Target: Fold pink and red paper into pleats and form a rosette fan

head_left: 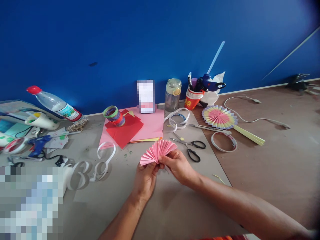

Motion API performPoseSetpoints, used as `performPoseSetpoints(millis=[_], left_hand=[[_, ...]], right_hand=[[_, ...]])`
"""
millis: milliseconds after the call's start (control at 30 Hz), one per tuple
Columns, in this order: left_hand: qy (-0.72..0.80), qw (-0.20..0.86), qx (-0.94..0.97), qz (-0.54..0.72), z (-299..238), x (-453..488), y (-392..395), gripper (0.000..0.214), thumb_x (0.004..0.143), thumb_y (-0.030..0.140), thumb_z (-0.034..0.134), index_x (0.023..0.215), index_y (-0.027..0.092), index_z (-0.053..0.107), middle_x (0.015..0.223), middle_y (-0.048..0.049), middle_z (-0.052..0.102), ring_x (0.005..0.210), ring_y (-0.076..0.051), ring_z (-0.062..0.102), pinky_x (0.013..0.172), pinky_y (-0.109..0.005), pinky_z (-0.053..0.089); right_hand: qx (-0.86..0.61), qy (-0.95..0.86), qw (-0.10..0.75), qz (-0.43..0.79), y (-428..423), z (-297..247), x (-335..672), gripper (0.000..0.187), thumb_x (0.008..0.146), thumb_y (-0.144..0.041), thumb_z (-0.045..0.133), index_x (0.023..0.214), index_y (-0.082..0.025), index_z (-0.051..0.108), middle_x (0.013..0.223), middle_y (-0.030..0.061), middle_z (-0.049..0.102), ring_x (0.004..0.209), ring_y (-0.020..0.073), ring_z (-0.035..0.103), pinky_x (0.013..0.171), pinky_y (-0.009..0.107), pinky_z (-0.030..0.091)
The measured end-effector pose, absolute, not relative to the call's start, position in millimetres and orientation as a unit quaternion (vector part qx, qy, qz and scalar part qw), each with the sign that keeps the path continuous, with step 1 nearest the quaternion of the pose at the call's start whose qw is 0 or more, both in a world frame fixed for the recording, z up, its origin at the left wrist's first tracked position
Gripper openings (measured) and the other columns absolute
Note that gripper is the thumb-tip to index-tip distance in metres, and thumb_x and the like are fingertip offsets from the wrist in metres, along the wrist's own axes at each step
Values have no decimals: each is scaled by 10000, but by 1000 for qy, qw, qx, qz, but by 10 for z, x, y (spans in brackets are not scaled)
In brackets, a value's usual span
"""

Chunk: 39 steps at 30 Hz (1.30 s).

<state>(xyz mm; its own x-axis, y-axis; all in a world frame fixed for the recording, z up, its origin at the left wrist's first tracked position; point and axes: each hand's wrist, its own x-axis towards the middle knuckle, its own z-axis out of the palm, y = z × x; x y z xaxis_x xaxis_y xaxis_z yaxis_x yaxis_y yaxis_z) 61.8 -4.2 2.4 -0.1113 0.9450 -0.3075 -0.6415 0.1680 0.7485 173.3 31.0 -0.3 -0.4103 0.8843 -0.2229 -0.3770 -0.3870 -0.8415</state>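
I hold a pink fan (158, 151) just above the surface (160, 206), near the scissors (193, 150), with left hand (144, 178) and right hand (178, 166) fingers (163, 159) clenched on its gathered base so the pleats spread upward without springing apart.

My head camera faces forward and down, close above my left hand (145, 178) and right hand (178, 166) at the table (262, 173), blue wall (150, 40) beyond.

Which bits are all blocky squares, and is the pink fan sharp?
Head view: blocky patches hide the bottom-left corner and the card by the wall; the fan, left hand and right hand look sharp; the right corners go dark.
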Motion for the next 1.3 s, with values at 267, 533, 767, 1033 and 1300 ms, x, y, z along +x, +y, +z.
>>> performPoseSetpoints(millis=[267, 533, 767, 1033, 1300], left_hand=[[441, 614, 210, 621, 27, 626, -40, 221, 655, 350, 765, 595, 188, 627, 536, 29, 532, 518, -96, 452, 535, -228, 390], [436, 614, 206, 625, 5, 611, -28, 199, 676, 355, 745, 614, 217, 615, 547, 27, 532, 543, -123, 487, 550, -250, 400], [437, 612, 176, 636, 0, 645, -35, 149, 699, 313, 734, 700, 198, 640, 656, 26, 616, 583, -90, 532, 620, -224, 447], [407, 624, 120, 656, -60, 664, -49, 157, 688, 290, 760, 767, 195, 663, 712, 43, 670, 621, -56, 590, 652, -173, 470], [384, 657, 82, 644, -63, 677, -16, 230, 621, 293, 815, 717, 162, 653, 685, 23, 680, 635, -74, 611, 668, -210, 499]], right_hand=[[-368, -415, 396, 731, 269, 112, 1739, 173, 694, -233, 616, 550, -150, 664, 530, 16, 610, 545, 124, 527, 634, 265, 443], [-360, -427, 398, 728, 263, 138, 1720, 151, 659, -183, 551, 612, -155, 691, 610, 27, 673, 585, 138, 577, 652, 263, 457], [-379, -441, 388, 715, 251, 203, 1715, 107, 685, -204, 576, 633, -160, 659, 595, 9, 661, 588, 141, 591, 631, 259, 456], [-384, -423, 400, 717, 251, 158, 1671, 76, 681, -234, 637, 710, -164, 641, 638, 9, 669, 622, 149, 607, 633, 261, 472], [-421, -446, 397, 683, 256, 65, 1658, 133, 736, -227, 589, 636, -149, 627, 594, 17, 651, 567, 132, 571, 570, 242, 438]])
